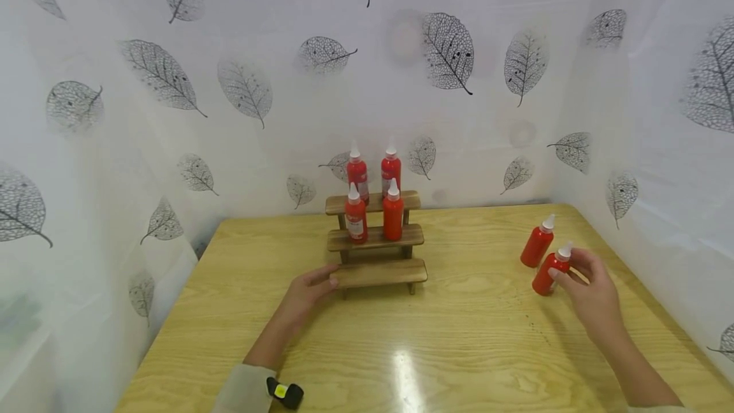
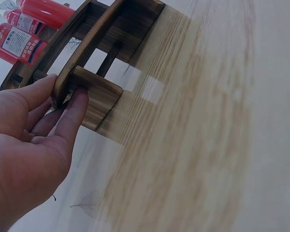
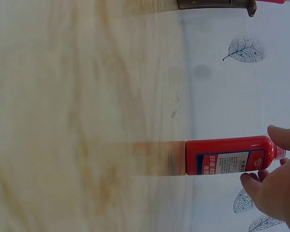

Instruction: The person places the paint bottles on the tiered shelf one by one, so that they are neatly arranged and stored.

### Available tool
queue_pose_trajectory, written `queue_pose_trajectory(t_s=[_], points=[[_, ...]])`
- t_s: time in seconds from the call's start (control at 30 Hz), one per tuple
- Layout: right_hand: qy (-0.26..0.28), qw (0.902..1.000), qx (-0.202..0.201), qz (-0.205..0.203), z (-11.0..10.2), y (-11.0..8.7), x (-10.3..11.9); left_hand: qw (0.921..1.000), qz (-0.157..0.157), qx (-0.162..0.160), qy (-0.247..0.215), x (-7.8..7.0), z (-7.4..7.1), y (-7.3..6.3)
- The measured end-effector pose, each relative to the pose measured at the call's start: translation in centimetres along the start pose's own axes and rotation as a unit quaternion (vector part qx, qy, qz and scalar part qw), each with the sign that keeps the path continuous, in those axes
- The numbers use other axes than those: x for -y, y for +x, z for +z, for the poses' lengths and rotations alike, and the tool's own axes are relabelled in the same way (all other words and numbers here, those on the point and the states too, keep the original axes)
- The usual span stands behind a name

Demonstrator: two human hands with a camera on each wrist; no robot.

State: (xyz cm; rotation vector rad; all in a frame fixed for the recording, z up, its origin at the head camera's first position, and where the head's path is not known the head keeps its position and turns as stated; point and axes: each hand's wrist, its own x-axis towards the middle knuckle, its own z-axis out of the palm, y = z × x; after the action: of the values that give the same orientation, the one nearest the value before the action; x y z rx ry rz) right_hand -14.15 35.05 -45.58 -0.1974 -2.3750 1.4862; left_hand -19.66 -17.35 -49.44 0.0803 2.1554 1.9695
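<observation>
A three-step wooden stand (image 1: 378,274) stands on the table. My left hand (image 1: 306,295) pinches the left end of its lowest step, thumb above and fingers beneath, as the left wrist view shows (image 2: 43,130). Two red bottles with white pointed caps, such as the front one (image 1: 393,218), stand on the middle step, and two more, among them this bottle (image 1: 357,177), on the top step. At the right, my right hand (image 1: 593,295) grips another red bottle (image 3: 227,157) near its neck, its base at the tabletop. One more red bottle (image 1: 536,246) stands just behind it.
The pale wood-grain table (image 1: 459,336) lies beneath everything. White sheeting with a leaf print (image 1: 367,101) hangs behind the table and along both sides. A black strap with a small device (image 1: 285,392) is on the left sleeve.
</observation>
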Motion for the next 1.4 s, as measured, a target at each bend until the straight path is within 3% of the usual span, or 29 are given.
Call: queue_pose_trajectory(t_s=[0.4,0.63,1.13,1.4], points=[[-0.033,0.9994,-0.010,-0.006,0.0,0.7,-0.3,1.0000,0.000,0.003,-0.003,0.0,0.0,-0.1],[-0.032,0.9987,-0.016,-0.036,0.4,0.6,0.3,1.0000,-0.002,0.005,-0.003,-0.1,0.0,-0.2],[-0.017,0.9972,0.021,-0.070,3.7,0.7,4.2,0.9999,0.000,0.009,-0.005,0.0,-0.1,-0.1],[0.003,0.9940,0.067,-0.086,6.5,0.5,7.1,0.9999,0.001,0.011,-0.010,0.2,-0.1,0.0]])
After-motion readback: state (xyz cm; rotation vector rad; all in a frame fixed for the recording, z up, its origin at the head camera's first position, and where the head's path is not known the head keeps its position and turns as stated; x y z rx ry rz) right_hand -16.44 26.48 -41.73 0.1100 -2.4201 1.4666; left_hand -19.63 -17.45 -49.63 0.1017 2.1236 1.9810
